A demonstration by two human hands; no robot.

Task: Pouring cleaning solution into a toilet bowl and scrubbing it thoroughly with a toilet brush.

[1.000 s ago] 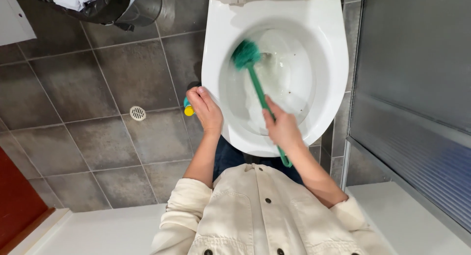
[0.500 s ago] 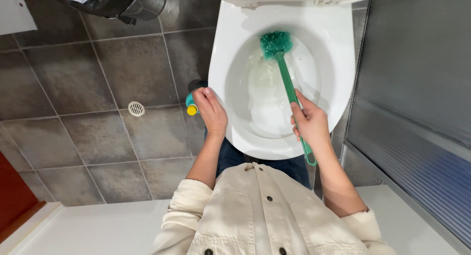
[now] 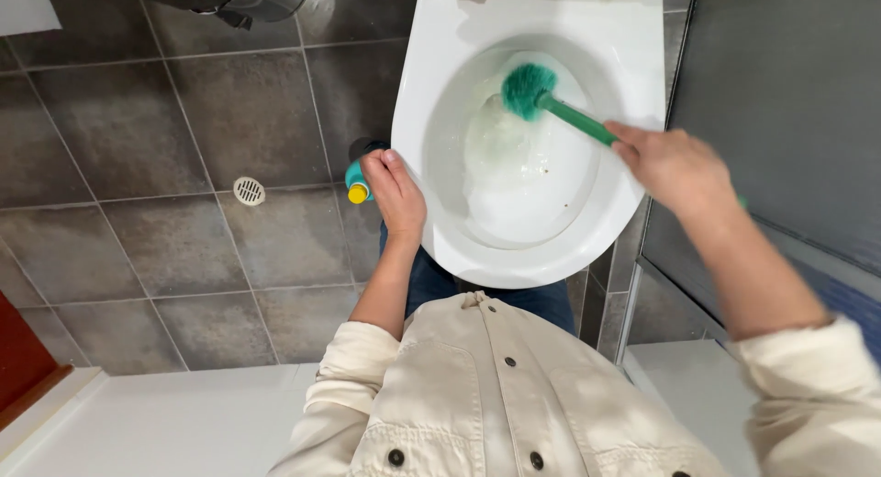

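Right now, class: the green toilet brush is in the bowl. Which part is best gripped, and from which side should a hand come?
Probably the bare handle, well back from the bristles. The green toilet brush slants up over the right rim of the toilet bowl, head down inside, so only the stem is easy to reach. Come from the right, as the right hand does.

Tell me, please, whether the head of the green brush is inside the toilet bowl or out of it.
Inside. The brush has its bristles below the toilet bowl rim, against the upper inner wall, held by the right hand.
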